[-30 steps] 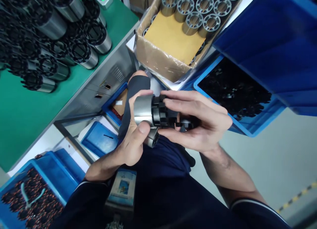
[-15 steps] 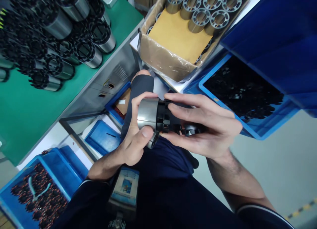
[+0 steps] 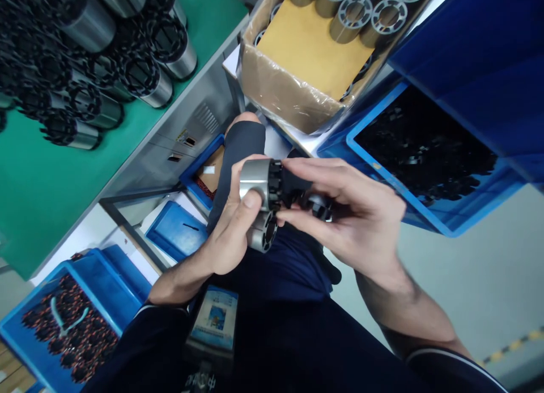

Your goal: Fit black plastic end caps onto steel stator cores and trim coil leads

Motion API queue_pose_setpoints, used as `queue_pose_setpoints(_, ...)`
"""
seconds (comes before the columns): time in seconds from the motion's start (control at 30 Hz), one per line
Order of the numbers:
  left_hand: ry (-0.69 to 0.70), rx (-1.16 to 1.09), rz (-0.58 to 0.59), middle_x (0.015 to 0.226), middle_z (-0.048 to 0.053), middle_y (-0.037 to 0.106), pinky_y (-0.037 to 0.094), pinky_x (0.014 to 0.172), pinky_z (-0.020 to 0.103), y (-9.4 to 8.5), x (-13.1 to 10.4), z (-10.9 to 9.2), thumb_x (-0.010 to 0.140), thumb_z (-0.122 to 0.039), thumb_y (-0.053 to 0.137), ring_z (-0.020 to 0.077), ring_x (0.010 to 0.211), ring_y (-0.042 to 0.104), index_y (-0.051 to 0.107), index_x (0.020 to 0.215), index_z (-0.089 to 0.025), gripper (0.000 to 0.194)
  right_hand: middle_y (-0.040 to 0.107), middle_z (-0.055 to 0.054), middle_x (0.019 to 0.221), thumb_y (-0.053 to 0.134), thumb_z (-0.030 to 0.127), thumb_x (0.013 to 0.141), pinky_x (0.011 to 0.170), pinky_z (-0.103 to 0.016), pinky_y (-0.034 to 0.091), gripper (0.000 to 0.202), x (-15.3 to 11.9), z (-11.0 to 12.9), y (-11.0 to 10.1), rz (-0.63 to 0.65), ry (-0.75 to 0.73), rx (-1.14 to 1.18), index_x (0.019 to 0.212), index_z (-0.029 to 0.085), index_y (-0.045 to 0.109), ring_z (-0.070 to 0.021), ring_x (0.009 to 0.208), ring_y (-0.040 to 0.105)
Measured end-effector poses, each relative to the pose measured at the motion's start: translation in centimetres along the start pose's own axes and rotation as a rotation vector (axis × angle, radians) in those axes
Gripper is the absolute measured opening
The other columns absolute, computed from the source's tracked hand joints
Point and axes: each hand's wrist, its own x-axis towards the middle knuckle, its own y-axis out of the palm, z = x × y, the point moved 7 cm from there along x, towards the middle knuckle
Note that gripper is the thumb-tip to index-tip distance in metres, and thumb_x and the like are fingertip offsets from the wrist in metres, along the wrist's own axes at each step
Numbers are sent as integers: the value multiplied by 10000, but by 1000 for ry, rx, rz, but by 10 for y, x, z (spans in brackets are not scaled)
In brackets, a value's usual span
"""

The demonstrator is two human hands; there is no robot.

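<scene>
My left hand (image 3: 227,237) is closed around two metal stator cores. The upper stator core (image 3: 254,176) lies on its side above my thumb, its open end turned to the right. A black toothed plastic insulator (image 3: 275,182) sits at that end. Below it the lower stator core (image 3: 260,237) shows its slotted end face. My right hand (image 3: 363,214) has its fingertips at the insulator and near the lower core's rim. More black plastic pieces (image 3: 319,206) are tucked within its curled fingers, partly hidden and blurred.
On the green bench (image 3: 29,200) at left stand several cores with black insulators (image 3: 147,81). A carton (image 3: 289,92) of bare cores is ahead. A blue bin (image 3: 450,231) of black parts lies right; another blue bin (image 3: 25,336) at lower left holds dark-and-orange parts and pliers (image 3: 63,328).
The insulator now protrudes less from the upper core. My right hand has shifted slightly left, its fingers more curled. More of the lower core's slotted end shows.
</scene>
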Motion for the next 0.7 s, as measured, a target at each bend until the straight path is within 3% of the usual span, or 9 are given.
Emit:
queue_pose_setpoints(0.1,-5,-21,-111,1313,118,845,744,1061,539,1,4,1,1126,-808,544,412,1350,809,790,1354,-291,616,882,-40,1337,982,104,910,967,-433,817,646,-9,6,-11,-54,101,56,1485,362,844,-284,1174,870)
queue_pose_setpoints(0.2,63,7,-247,1251,96,854,742,1057,533,0,7,-6,1109,-870,488,405,1390,782,858,1079,-309,673,822,-16,1519,931,40,913,1066,-488,811,725,-20,22,-11,-46,67,-86,1530,405,824,-332,1248,865)
queue_pose_setpoints(0.3,133,-7,-374,1242,54,859,702,1144,524,0,8,-12,1142,-815,480,369,1463,732,883,1064,-339,629,674,36,1726,871,2,942,1174,-508,772,833,-30,33,3,4,-13,-201,1627,456,737,-331,1312,857)
queue_pose_setpoints(0.37,176,-33,-390,1191,32,859,670,1195,529,3,11,-14,1155,-750,522,362,1463,727,897,1042,-349,560,669,37,1730,838,4,967,1154,-507,779,842,-34,34,10,-12,-25,-164,1658,465,700,-326,1345,846)
queue_pose_setpoints(0.43,225,-50,-389,1091,45,845,657,1209,543,7,13,-18,1144,-740,540,373,1421,746,896,984,-351,552,762,20,1625,810,23,999,1017,-441,818,757,-35,27,8,-122,39,-12,1620,448,727,-284,1254,877)
queue_pose_setpoints(0.53,226,-90,-421,987,69,824,660,1216,546,10,13,-19,1121,-798,520,374,1362,778,876,931,-352,602,860,40,1442,740,67,1089,838,-253,785,509,-33,6,13,-232,179,365,1478,393,775,-130,949,881)
queue_pose_setpoints(0.6,188,-111,-463,1011,52,851,649,1255,528,11,11,-18,1111,-788,567,359,1372,780,886,965,-346,565,868,52,1418,710,112,1133,910,-236,766,407,-29,-5,26,-196,198,534,1446,369,753,-102,1001,879)
queue_pose_setpoints(0.7,171,-61,-515,1122,16,883,648,1271,530,12,7,-18,1096,-779,594,350,1468,735,861,1031,-345,514,882,5,1361,738,191,1129,1121,-396,740,309,-24,-14,39,-193,123,472,1400,337,761,-190,1272,857)
